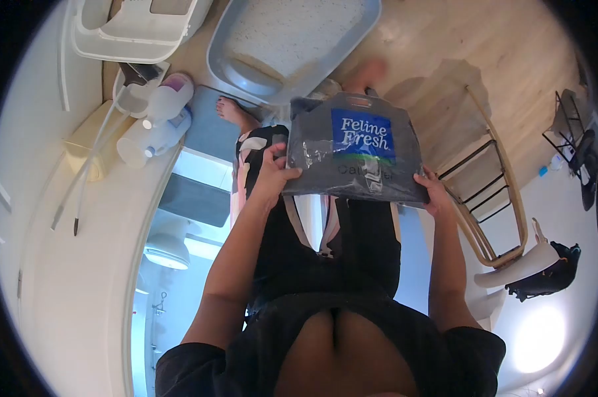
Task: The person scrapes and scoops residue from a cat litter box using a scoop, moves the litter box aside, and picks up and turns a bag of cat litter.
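Note:
A dark grey plastic bag of cat litter [312,155] with a blue "Feline Fresh" label is held out in front of my legs. My left hand [274,173] grips its left edge, thumb on the front face. At the lower right corner, my right hand [435,192] is closed round the bag in the same way. The fingers behind the bag are hidden. Beyond it on the floor lies a grey litter tray [292,40] with a pale, speckled bottom and tan grains along its near side.
A white plastic litter box part [133,36] stands at the upper left. Several jugs [170,102], a cream bin [95,142] and a long-handled dustpan [137,74] line the left wall. To the right stands a rack with wooden frame [518,228]. A doorway opens at lower left.

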